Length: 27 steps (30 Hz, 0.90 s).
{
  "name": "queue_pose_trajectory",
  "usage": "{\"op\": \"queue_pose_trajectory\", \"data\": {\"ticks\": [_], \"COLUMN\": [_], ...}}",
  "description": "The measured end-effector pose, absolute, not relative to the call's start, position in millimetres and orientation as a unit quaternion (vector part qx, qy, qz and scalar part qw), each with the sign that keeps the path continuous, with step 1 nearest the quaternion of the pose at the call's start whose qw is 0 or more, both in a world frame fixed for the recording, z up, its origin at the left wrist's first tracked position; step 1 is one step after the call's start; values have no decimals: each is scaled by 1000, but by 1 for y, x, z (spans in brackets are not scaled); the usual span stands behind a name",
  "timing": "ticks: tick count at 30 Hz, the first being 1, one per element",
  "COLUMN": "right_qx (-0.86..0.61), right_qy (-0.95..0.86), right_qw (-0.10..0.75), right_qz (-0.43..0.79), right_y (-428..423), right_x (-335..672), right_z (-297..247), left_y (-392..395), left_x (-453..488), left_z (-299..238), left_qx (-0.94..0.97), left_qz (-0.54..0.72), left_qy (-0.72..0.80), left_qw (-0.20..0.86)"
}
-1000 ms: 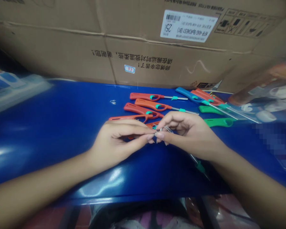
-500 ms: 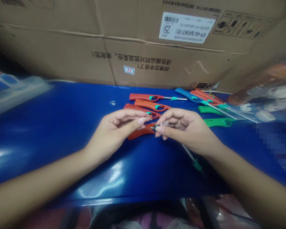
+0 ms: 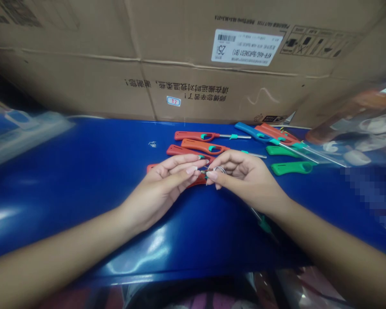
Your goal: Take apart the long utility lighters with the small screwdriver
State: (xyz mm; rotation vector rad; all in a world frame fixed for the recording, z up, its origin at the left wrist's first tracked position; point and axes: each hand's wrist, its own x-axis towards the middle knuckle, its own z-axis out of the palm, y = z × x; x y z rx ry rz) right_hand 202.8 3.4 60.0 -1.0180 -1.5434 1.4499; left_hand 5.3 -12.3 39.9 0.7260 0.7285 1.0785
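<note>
My left hand (image 3: 167,184) and my right hand (image 3: 244,178) meet fingertip to fingertip over a red long-nosed lighter (image 3: 196,180) lying on the blue table (image 3: 83,171). My right hand pinches a small loop of thin wire (image 3: 219,169) at the lighter's trigger end. My left hand's fingers are closed on the red handle beside it. The lighter's metal tube with a teal collar (image 3: 263,224) runs out under my right wrist.
Several more lighters, red (image 3: 199,136), blue (image 3: 254,131) and green (image 3: 289,167), lie behind my hands. A large cardboard box (image 3: 180,60) walls off the back. Clear plastic bags (image 3: 357,128) sit at the right, another bag (image 3: 22,128) at the left.
My hands parted half a second ago and have come together again at the lighter's trigger end. The view has tilted down slightly.
</note>
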Motion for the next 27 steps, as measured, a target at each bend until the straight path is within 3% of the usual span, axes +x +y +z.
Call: {"op": "queue_pose_trajectory", "data": {"ticks": [14, 27], "right_qx": [-386, -426], "right_qy": [-644, -730], "right_qw": [454, 454], "right_qz": [480, 282], "right_y": [-2, -9], "right_x": [199, 199], "right_z": [49, 45], "left_y": [-17, -17], "left_x": [10, 11], "left_z": [39, 37], "left_qx": [319, 297], "left_qz": [485, 490], "left_qy": [320, 322], "left_qw": [749, 754]}}
